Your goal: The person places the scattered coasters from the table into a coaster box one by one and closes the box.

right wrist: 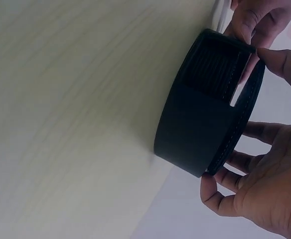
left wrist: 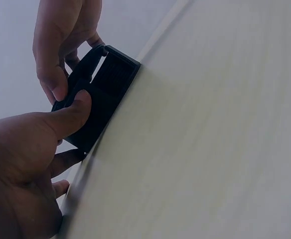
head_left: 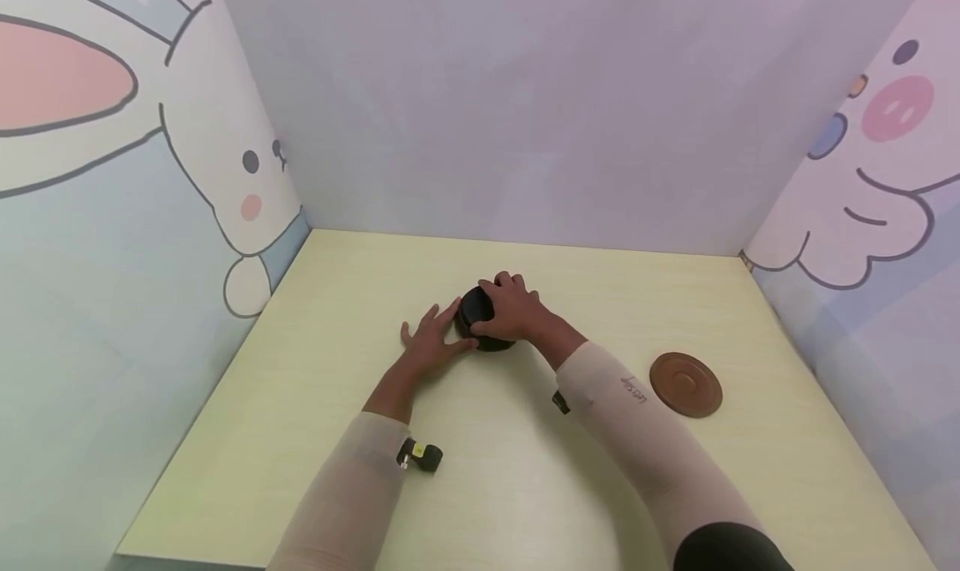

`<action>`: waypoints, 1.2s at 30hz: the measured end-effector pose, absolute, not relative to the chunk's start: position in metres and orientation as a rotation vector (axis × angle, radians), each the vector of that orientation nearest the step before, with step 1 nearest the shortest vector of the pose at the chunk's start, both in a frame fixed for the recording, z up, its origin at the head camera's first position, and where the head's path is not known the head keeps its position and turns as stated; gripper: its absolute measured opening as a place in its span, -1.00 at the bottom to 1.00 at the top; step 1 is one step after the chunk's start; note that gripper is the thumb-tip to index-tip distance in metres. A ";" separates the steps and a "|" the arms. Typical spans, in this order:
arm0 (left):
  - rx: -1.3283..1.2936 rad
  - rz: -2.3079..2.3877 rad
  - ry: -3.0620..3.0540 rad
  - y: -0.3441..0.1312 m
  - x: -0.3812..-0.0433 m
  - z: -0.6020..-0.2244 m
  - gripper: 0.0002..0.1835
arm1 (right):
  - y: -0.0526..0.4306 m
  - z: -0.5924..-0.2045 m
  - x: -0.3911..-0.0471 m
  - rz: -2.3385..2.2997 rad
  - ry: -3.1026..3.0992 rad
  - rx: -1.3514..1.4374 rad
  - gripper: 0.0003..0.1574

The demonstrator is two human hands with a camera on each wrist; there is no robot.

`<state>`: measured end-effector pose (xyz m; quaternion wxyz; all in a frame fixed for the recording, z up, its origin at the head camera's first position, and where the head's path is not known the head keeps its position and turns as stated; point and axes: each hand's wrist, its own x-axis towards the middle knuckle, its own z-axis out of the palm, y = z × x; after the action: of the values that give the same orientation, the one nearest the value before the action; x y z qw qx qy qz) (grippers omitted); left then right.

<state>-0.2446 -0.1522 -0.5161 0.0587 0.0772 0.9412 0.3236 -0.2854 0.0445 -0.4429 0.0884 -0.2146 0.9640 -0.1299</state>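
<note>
A round black coaster holder (right wrist: 190,129) with a cut-out in its side stands on the table; ribbed dark layers show through the opening. On top, a black stitched coaster (right wrist: 248,92) sits tilted, with a gap beneath its edge near the cut-out. My right hand (head_left: 513,308) grips this coaster by its rim, thumb on one edge and fingers around the other. From the left, my left hand (head_left: 431,346) holds the coaster holder, its thumb pressed on the side wall in the left wrist view and its fingers behind. The holder's far side is hidden.
A brown round disc (head_left: 686,385) with a ringed centre lies on the pale wooden table (head_left: 360,304), right of my right forearm. A plain wall (head_left: 525,121) rises behind; cartoon-printed walls flank the left and right sides.
</note>
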 end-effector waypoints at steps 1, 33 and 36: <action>0.230 0.976 2.850 -0.152 -0.245 -0.516 -0.02 | 0.044 -0.443 -0.285 -0.384 2.870 -0.642 0.11; 0.244 0.988 2.856 -0.152 -0.244 -0.514 -0.04 | 0.057 -0.444 -0.284 -0.477 2.927 -0.670 0.00; 0.241 0.990 2.852 -0.152 -0.244 -0.514 -0.04 | 0.060 -0.443 -0.285 -0.484 2.946 -0.664 -0.01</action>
<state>-0.2440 -0.1522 -0.5140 0.0564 0.0795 0.9402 0.3265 -0.2848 0.0596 -0.4432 0.0413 -0.2169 0.9624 -0.1581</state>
